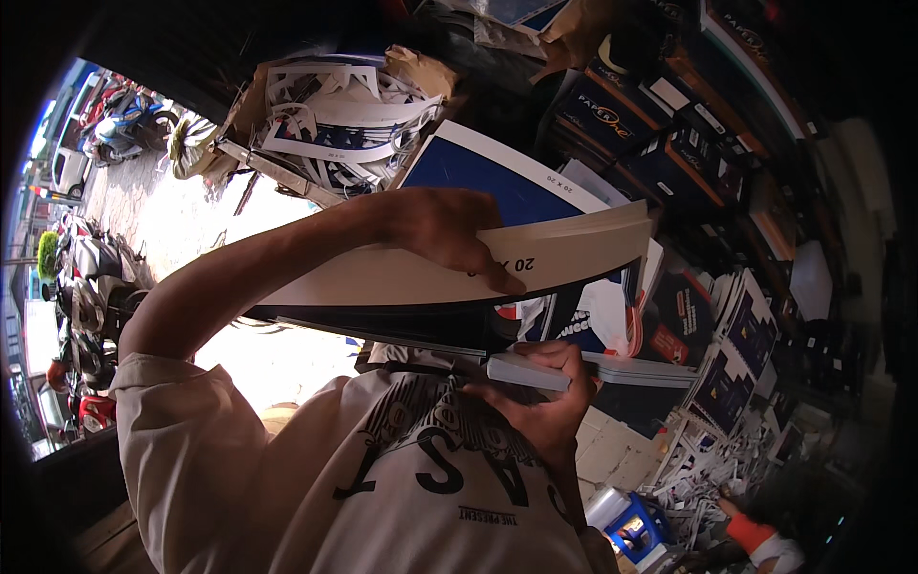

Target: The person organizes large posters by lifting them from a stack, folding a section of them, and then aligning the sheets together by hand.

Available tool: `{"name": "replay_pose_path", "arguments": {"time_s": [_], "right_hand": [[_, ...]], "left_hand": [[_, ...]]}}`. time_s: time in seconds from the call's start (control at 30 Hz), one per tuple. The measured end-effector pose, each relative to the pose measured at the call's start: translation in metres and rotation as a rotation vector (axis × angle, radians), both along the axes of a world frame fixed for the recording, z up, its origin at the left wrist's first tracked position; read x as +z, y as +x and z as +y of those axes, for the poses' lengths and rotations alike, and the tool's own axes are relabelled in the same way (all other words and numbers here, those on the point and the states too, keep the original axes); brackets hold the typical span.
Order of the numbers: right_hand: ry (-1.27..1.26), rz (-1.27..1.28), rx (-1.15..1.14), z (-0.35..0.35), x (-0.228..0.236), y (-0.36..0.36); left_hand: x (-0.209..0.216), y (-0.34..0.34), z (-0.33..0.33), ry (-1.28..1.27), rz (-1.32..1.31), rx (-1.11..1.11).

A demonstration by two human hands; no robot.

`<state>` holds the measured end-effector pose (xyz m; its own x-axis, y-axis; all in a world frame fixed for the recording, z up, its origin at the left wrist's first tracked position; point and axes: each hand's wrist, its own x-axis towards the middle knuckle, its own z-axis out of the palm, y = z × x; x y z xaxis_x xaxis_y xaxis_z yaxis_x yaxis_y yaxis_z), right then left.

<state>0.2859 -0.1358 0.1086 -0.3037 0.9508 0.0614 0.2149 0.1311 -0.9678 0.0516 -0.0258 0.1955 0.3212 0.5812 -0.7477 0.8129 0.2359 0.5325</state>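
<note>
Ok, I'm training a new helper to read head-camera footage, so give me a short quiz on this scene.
1. True or false: the left hand lies on top of the cream stack of sheets.
2. What does the right hand grip? A) a flat white-edged bundle B) a roll of tape C) a pair of scissors
3. Fill in: outside, at the far left of the view, several ____ are parked.

Key: 1 true; 2 A; 3 motorbikes.
</note>
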Motion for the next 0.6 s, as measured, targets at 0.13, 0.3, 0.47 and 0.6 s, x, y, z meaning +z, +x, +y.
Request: {"name": "replay_pose_path", "arguments": {"time_s": [0.13, 0.3, 0.47, 0.6], "right_hand": [[0.168, -0.365, 0.338, 0.008, 0.052, 0.037], [0.194, -0.462, 0.389, 0.018, 0.127, 0.049], [0.056, -0.597, 0.567, 0.069, 0.109, 0.041], [-0.402, -0.736, 1.131, 0.077, 0.065, 0.04]], "left_hand": [[0.008, 0.015, -0.023, 0.25, 0.013, -0.04], [0.008, 0.022, -0.067, 0.403, -0.138, -0.093], [0.032, 0.034, -0.062, 0.089, -0.031, -0.094], [0.026, 0.034, -0.065, 0.026, -0.034, -0.051]]}}
